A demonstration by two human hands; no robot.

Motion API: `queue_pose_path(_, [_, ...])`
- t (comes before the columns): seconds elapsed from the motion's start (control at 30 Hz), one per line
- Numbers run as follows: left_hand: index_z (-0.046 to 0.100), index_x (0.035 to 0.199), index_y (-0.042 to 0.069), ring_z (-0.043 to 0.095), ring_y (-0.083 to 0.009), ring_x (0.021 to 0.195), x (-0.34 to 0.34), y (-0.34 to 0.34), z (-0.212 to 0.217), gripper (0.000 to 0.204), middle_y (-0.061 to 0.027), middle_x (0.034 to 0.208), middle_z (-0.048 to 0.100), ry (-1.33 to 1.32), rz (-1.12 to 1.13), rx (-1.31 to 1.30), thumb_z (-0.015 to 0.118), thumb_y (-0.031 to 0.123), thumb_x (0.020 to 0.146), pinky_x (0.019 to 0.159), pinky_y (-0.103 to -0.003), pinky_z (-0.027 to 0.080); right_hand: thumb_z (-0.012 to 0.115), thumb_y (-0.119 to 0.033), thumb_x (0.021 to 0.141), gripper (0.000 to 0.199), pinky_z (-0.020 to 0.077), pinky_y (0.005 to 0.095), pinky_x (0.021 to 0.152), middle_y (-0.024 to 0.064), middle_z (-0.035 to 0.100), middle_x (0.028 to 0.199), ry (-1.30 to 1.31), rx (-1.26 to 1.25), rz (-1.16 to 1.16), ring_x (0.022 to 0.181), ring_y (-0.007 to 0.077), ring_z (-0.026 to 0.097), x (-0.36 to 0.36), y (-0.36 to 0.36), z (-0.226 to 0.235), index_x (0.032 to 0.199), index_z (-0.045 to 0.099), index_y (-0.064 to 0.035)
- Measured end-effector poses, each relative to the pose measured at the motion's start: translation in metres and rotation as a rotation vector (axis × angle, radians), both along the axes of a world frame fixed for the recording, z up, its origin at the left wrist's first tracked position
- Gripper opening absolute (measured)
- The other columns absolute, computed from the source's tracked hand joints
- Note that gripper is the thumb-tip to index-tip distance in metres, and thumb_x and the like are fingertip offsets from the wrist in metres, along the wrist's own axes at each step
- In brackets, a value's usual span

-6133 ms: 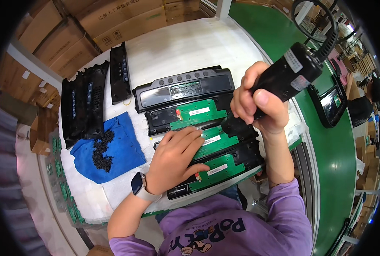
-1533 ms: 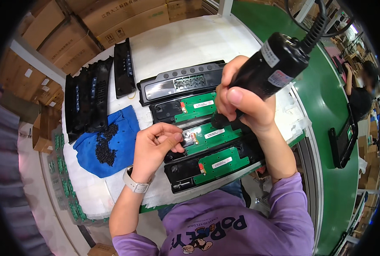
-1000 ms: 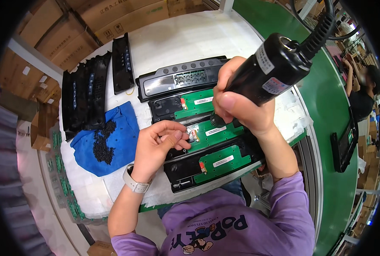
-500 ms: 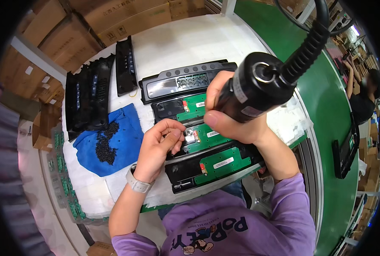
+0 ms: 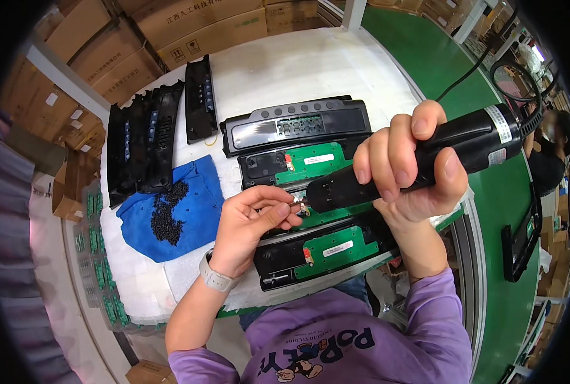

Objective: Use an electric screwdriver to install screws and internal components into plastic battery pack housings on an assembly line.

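Note:
My right hand (image 5: pixel 410 163) is wrapped round a black electric screwdriver (image 5: pixel 467 144), which lies tilted nearly level with its tip toward the left. At that tip the thumb and fingers of my left hand (image 5: pixel 253 221) are pinched together; anything small between them is too tiny to make out. Both hands are above a black plastic panel with a green circuit board, mostly covered by them. Nearer me is another black panel (image 5: pixel 278 261) with a green circuit board (image 5: pixel 344 248). Just beyond lies a similar board (image 5: pixel 317 160) in its panel.
Small black screws (image 5: pixel 166 221) are heaped on a blue cloth (image 5: pixel 202 185) at the left. Black housings (image 5: pixel 145 141) stand behind it, and a panel with buttons (image 5: pixel 298 125) lies farther back. Cartons (image 5: pixel 202 32) line the table's far side. A person (image 5: pixel 547 153) is at the right.
The screwdriver has swung from upright to nearly level, its tip now at my left fingertips. My left hand has stayed pinched over the panels.

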State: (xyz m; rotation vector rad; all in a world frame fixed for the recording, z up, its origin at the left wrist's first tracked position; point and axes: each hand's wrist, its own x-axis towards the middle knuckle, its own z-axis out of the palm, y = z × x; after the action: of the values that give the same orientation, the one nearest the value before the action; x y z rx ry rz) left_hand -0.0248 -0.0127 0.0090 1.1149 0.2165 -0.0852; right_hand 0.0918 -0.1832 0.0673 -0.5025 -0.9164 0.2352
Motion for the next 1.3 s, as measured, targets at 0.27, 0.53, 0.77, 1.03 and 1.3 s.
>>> queue_pose_path(0.27, [0.058,0.095,-0.003,0.065,-0.0164,0.076,-0.001,-0.004,-0.006,0.015,-0.0111,0.087,0.064,-0.045,0.035,0.087,0.061,-0.004,0.081,0.068,-0.023,0.052,0.047,-0.021,0.086,0.023,0.0433,0.0322,0.053,0.0039,0.045,0.058,0.109,-0.077,-0.08,0.043,0.0138,0.043,-0.008,0.002,-0.003,0.1,0.043,-0.0037])
queue_pose_path(0.53, [0.054,0.102,-0.005,0.066,-0.0188,0.079,0.001,-0.003,0.009,0.024,-0.0128,0.085,0.065,0.041,-0.096,0.161,0.06,-0.006,0.079,0.066,-0.023,0.052,0.044,-0.019,0.086,0.019,0.0432,0.0324,0.052,0.0035,0.043,0.056,0.303,-0.054,-0.135,0.042,0.0141,0.042,-0.005,0.005,0.001,0.096,0.045,-0.0026])
queue_pose_path(0.77, [0.057,0.096,-0.004,0.062,-0.0092,0.062,0.003,0.004,-0.002,0.013,-0.007,0.071,0.063,-0.03,-0.006,0.486,0.054,0.002,0.086,0.054,-0.019,0.047,0.055,-0.02,0.08,0.025,0.0373,0.0276,0.042,0.0031,0.041,0.052,0.006,-0.542,-0.228,0.039,0.0121,0.039,-0.006,0.013,0.001,0.092,0.043,-0.0022])
queue_pose_path(1.03, [0.057,0.09,0.001,0.039,-0.0032,0.049,0.002,0.002,-0.008,0.018,0.0019,0.061,0.049,-0.041,-0.021,0.47,0.046,0.016,0.093,0.044,-0.018,0.031,0.061,-0.01,0.076,0.023,0.0356,0.0245,0.039,0.0046,0.046,0.059,-0.062,-0.593,-0.216,0.041,0.0118,0.042,-0.01,0.024,-0.007,0.089,0.044,-0.0018])
queue_pose_path(1.3, [0.056,0.091,0.003,0.037,-0.003,0.051,0.004,0.004,-0.017,0.015,0.0028,0.061,0.047,-0.05,0.036,0.351,0.046,0.014,0.093,0.046,-0.017,0.03,0.062,-0.009,0.076,0.022,0.0351,0.0233,0.039,0.0042,0.045,0.055,-0.027,-0.613,-0.214,0.042,0.0113,0.043,-0.012,0.028,-0.005,0.085,0.043,-0.0021])
